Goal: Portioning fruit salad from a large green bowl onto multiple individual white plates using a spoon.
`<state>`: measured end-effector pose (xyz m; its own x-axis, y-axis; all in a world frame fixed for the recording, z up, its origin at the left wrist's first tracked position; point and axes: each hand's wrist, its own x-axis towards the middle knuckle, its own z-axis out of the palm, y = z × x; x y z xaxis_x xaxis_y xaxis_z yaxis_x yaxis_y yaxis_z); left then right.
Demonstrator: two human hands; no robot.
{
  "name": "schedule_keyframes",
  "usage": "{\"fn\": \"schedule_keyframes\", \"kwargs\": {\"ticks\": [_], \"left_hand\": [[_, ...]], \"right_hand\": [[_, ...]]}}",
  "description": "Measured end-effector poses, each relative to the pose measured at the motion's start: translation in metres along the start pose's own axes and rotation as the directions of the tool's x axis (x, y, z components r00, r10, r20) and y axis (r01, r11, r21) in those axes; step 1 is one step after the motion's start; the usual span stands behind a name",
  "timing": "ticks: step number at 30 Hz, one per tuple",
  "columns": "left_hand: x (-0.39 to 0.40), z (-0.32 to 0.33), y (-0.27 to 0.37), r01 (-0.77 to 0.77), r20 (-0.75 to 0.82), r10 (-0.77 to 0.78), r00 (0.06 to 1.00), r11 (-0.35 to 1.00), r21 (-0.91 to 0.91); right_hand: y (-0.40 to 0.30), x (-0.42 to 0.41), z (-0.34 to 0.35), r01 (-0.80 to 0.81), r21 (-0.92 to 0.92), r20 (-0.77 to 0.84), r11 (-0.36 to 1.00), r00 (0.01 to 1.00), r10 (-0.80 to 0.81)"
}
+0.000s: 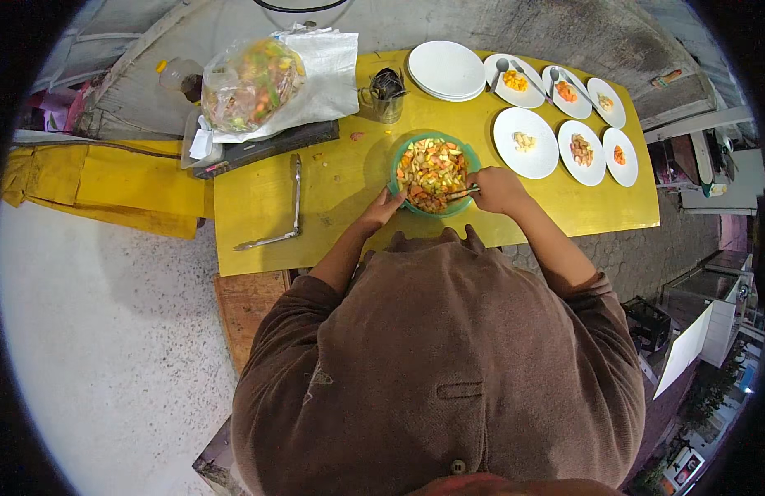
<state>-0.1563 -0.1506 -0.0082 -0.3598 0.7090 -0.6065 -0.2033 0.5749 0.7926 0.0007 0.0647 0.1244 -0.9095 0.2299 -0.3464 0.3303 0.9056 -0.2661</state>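
Observation:
A green plastic bowl [474, 162] full of diced, mixed-colour fruit or vegetable pieces [429, 167] stands before me on the yellow table [351, 186]. My left hand [384, 209] grips the bowl's near-left rim, thumb on top. In my right hand [499, 190] is the handle of a serving utensil [461, 193]. Its far end dips into the pieces at the bowl's near-right side, so its full shape is hidden. Sauce-coloured, darker pieces show around that end.
Several white plates [506, 155] with small diced portions stand right, two with spoons. Stacked white plates [446, 65] and a glass mug [390, 113] of cutlery stand behind the bowl. Metal tongs [296, 208] lie spread at left, near a clear bag [255, 87] of chopped produce.

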Motion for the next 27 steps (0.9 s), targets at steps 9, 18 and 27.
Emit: {"fn": "schedule_keyframes", "kwargs": {"ticks": [9, 18, 27], "left_hand": [[-0.002, -0.002, 0.005, -0.107, 0.100, 0.111, 0.989, 0.993, -0.043], [0.003, -0.003, -0.002, -0.071, 0.017, 0.070, 0.997, 0.993, 0.093], [0.004, -0.002, -0.004, -0.053, 0.052, 0.052, 0.997, 0.998, 0.017]], "right_hand": [[-0.014, 0.007, 0.014, -0.053, -0.113, 0.074, 0.992, 0.995, 0.062], [-0.017, 0.006, 0.027, -0.078, -0.115, 0.067, 0.990, 0.994, 0.086], [0.011, -0.006, 0.004, -0.041, 0.093, -0.040, 0.995, 0.998, 0.045]]}}
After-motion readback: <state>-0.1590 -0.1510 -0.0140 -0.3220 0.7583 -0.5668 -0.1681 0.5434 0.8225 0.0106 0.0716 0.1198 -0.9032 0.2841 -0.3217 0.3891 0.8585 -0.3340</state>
